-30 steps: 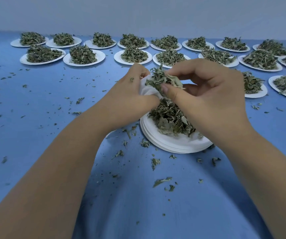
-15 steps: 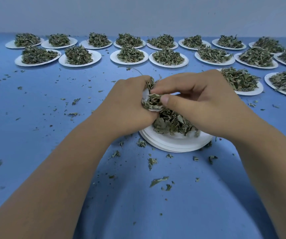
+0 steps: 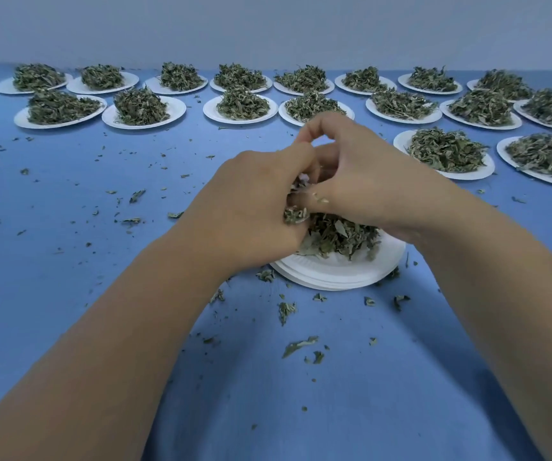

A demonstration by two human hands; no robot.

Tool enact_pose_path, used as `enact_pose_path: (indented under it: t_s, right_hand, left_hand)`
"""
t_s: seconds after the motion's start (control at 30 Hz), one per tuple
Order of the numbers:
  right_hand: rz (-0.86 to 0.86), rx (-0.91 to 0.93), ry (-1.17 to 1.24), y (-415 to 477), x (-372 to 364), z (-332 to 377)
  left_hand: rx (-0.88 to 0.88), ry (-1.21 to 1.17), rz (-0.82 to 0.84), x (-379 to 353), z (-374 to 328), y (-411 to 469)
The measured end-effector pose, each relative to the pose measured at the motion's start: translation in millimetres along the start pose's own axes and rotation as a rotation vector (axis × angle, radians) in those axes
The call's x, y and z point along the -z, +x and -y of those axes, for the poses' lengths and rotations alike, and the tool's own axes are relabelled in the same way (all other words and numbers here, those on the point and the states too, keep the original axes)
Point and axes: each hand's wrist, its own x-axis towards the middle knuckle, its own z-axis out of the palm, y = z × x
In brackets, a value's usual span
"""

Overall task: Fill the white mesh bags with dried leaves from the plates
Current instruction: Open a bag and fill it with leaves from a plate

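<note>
A stack of white plates (image 3: 341, 272) sits on the blue table in front of me, with a heap of dried leaves (image 3: 337, 236) on top. My left hand (image 3: 254, 207) is curled around a white mesh bag (image 3: 302, 179), which is almost wholly hidden; only a sliver of white shows between my hands. A clump of leaves (image 3: 296, 216) pokes out under its fingers. My right hand (image 3: 361, 174) is pressed against the left, fingers curled, pinching leaves at the bag's mouth just above the heap.
Several white plates heaped with dried leaves stand in two rows along the back (image 3: 143, 106) and at the right (image 3: 446, 154). Loose leaf bits (image 3: 299, 346) are scattered over the blue table (image 3: 68, 201). A pale wall rises behind.
Both hands have dropped lower onto the heap and closed together. The bag and the tuft of leaves held above it one second ago are now mostly hidden between the hands.
</note>
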Motion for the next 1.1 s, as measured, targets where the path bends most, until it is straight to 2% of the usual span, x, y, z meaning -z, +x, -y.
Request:
enact_pose_path:
  t_s: [0.17, 0.3, 0.43, 0.57, 0.7, 0.83, 0.93, 1.0, 1.1]
  right_hand:
    - [0.062, 0.05, -0.005, 4.2, 0.5, 9.3]
    - [-0.073, 0.088, 0.066, 7.4, 1.2, 7.1]
    - [-0.169, 0.109, 0.119, 12.7, 5.7, 1.7]
    - [-0.193, 0.125, 0.133, 12.6, 3.5, 0.9]
    - [-0.267, 0.122, 0.072, 12.4, 1.6, -1.6]
    - [-0.202, 0.141, 0.096, 11.7, 2.5, -1.2]
    - [-0.055, 0.129, 0.089, 8.8, 5.7, -0.8]
    - [0.035, 0.098, 0.169, 8.0, 8.3, -2.6]
    - [-0.036, 0.122, 0.183, 8.6, 8.2, -4.2]
  left_hand:
    - [-0.013, -0.014, -0.063, 2.0, 1.7, 1.1]
    - [0.04, -0.142, -0.141, 5.7, 2.2, 0.0]
    - [0.084, -0.335, -0.123, 16.5, 1.8, -1.7]
    - [0.229, -0.373, -0.269, 22.0, 2.5, -3.0]
    - [0.322, -0.433, -0.307, 20.9, 8.6, -0.7]
    - [0.393, -0.502, -0.288, 12.8, 10.9, 0.8]
    - [0.413, -0.5, -0.318, 11.3, 14.2, 0.9]
    - [0.419, -0.496, -0.321, 11.5, 16.4, 1.7]
    - [0.411, -0.508, -0.306, 11.4, 17.3, 1.4]
